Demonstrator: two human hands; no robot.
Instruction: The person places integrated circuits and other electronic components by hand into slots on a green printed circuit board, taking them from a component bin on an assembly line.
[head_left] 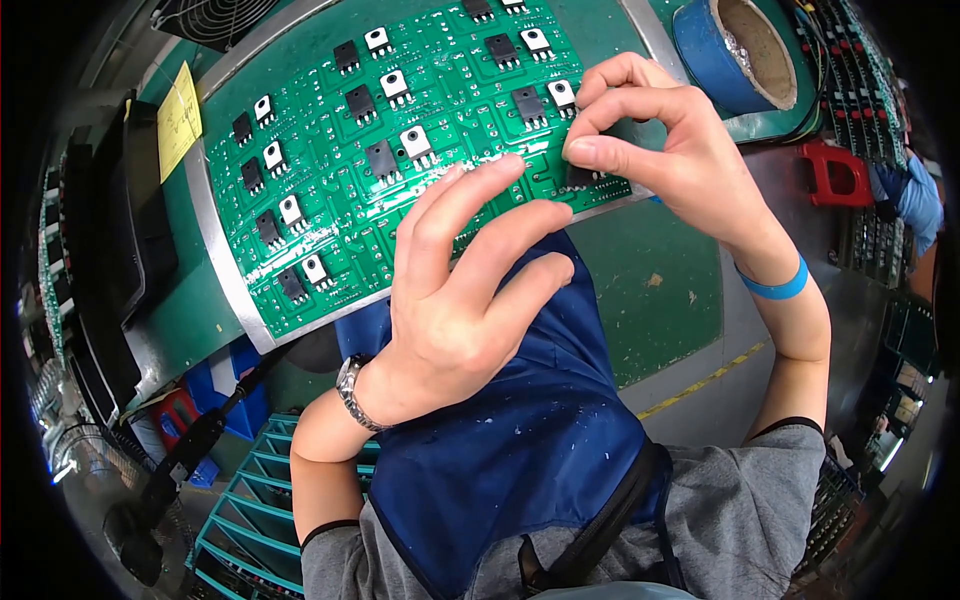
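A large green circuit board [330,190] in a pale metal frame lies on the bench, carrying pairs of black transistors [380,158] and white-backed transistors [415,145]. At its near right corner my right hand [685,135] pinches with thumb and forefinger. A black transistor [582,177] shows just under the thumb tip, partly hidden by it. My left hand [450,310] hovers over the board's near edge, fingers curved and apart, holding nothing. The left fingertips hide part of the board.
A blue-sided round roll [715,60] with a cardboard-coloured rim stands at the far right. A yellow paper note [180,122] and a black tray [145,200] are left of the board. Beyond the bench are a red stool [838,175] and a teal rack [250,510].
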